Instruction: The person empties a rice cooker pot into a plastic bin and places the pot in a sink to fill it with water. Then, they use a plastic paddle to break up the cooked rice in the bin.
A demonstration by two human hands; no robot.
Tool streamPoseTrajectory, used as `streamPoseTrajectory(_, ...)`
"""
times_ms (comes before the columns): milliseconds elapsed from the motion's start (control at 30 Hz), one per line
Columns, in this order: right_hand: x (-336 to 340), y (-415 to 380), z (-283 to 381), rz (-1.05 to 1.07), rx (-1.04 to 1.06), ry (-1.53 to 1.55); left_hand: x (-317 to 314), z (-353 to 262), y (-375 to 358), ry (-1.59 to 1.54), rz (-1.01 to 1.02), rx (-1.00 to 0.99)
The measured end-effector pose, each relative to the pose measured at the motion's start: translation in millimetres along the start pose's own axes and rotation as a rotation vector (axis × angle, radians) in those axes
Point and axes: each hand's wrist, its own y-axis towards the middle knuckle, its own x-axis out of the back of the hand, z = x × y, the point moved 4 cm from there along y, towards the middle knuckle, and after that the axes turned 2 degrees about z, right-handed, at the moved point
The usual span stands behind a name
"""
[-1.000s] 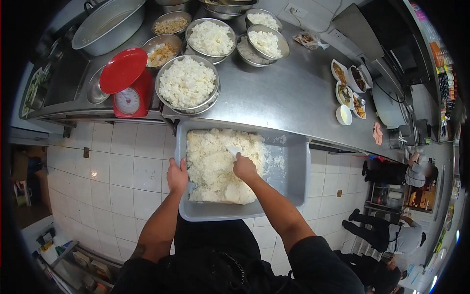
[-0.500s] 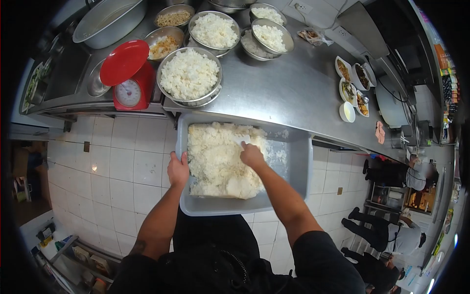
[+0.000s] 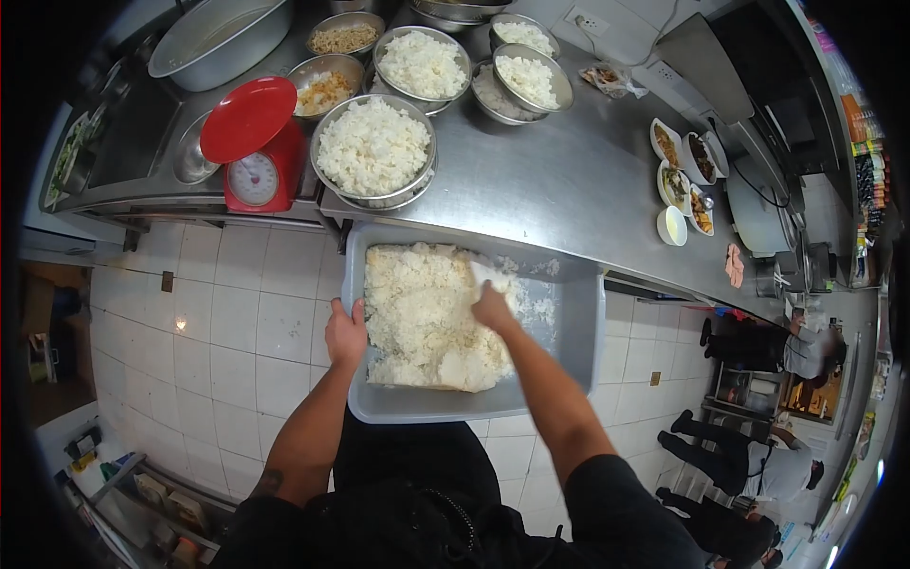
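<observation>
A large grey tub (image 3: 578,332) holds a mass of white rice (image 3: 417,313), heaped toward its left, with loose grains on the right of its floor. My right hand (image 3: 493,308) is closed round a white paddle (image 3: 483,272), whose blade touches the rice near its right edge. At the tub's left wall, my left hand (image 3: 345,332) grips the rim, thumb over the top and the other fingers outside.
Behind the tub, a steel counter (image 3: 540,180) bears several rice bowls (image 3: 374,150), a red scale (image 3: 258,171), a large metal basin (image 3: 223,43) and small food dishes (image 3: 671,185). Several people (image 3: 773,465) stand at the far right.
My right hand and the paddle have moved slightly right and toward me, and the blade now stands at the rice's right edge. My left hand still holds the rim.
</observation>
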Motion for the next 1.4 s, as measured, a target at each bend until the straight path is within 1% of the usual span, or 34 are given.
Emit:
streamPoseTrajectory(33,-1,-27,32,0.058,-0.026,-0.005,0,0,0,0.008,0.002,-0.005)
streamPoseTrajectory(67,2,-43,51,0.089,-0.049,0.021,1,-2,0,0.011,0.003,-0.015)
streamPoseTrajectory(100,11,-56,57,0.121,-0.002,0.012,1,-1,0,0.009,0.003,-0.017)
streamPoseTrajectory(133,19,-70,59,0.153,0.047,0.002,-1,2,2,0.008,0.007,-0.018)
streamPoseTrajectory(167,29,-86,55,0.15,0.045,-0.003,-3,4,2,0.005,0.013,-0.018)
streamPoseTrajectory(233,36,-106,44,0.238,0.197,-0.074,-2,2,4,-0.005,0.011,-0.007)
streamPoseTrajectory(300,28,-95,41,0.232,0.2,-0.118,-2,4,1,-0.003,0.012,0.008)
streamPoseTrajectory(367,6,-58,42,0.217,0.215,-0.153,0,1,1,-0.002,0.018,0.006)
streamPoseTrajectory(400,-12,-31,49,0.181,0.177,-0.126,1,0,0,0.003,0.015,0.004)
streamPoseTrajectory(433,-14,-21,60,0.144,0.138,-0.099,1,-1,-1,-0.016,0.012,0.003)
streamPoseTrajectory(533,-9,-28,63,0.12,0.12,-0.092,2,2,-2,-0.023,0.02,0.002)
streamPoseTrajectory(600,15,-34,33,0.097,0.393,-0.207,-3,1,3,-0.029,0.023,0.008)
streamPoseTrajectory(667,74,-59,14,0.1,0.339,-0.376,-2,4,1,-0.057,0.022,-0.008)
streamPoseTrajectory(733,145,-92,45,0.172,0.18,-0.662,1,4,-2,-0.053,0.032,0.006)
streamPoseTrajectory(767,148,-84,43,0.176,0.182,-0.664,0,2,-1,-0.049,0.034,-0.002)
streamPoseTrajectory(833,151,-66,42,0.125,0.176,-0.798,1,1,-3,-0.051,0.027,-0.002)
streamPoseTrajectory(867,130,-46,39,0.122,0.183,-0.796,0,1,-1,-0.055,0.02,-0.003)
streamPoseTrajectory(900,92,-19,32,0.085,0.14,-0.767,-2,1,-1,-0.05,0.017,0.002)
streamPoseTrajectory(933,68,-4,30,0.05,0.095,-0.732,-3,0,0,-0.043,-0.001,0.001)
streamPoseTrajectory(967,60,-3,34,0.055,0.088,-0.714,-2,2,1,-0.028,-0.01,-0.01)
streamPoseTrajectory(1000,57,-9,29,0.087,0.08,-0.624,-4,6,-7,-0.02,0.012,-0.014)
streamPoseTrajectory(1033,64,-10,26,0.099,0.081,-0.545,-6,8,-8,-0.03,0.02,-0.01)
streamPoseTrajectory(1067,71,-15,21,0.076,0.08,-0.546,-4,3,0,-0.041,0.012,-0.014)
streamPoseTrajectory(1133,69,-41,9,0.073,0.218,-0.495,0,-1,3,-0.047,0.011,-0.011)
streamPoseTrajectory(1167,84,-58,8,0.111,0.161,-0.472,-1,1,0,-0.047,0.031,0.014)
streamPoseTrajectory(1200,104,-74,9,0.123,0.156,-0.478,-1,1,-3,-0.049,0.041,0.024)
streamPoseTrajectory(1267,134,-90,4,0.124,0.056,-0.554,0,-1,-3,-0.037,0.006,0.006)
streamPoseTrajectory(1300,134,-85,2,0.129,0.053,-0.553,0,-1,-4,-0.035,0.011,0.008)
streamPoseTrajectory(1367,128,-63,-8,0.133,-0.017,-0.555,0,-3,-3,-0.039,-0.029,-0.001)
streamPoseTrajectory(1400,98,-38,-16,0.106,-0.013,-0.52,0,-4,-1,-0.04,-0.041,0.002)
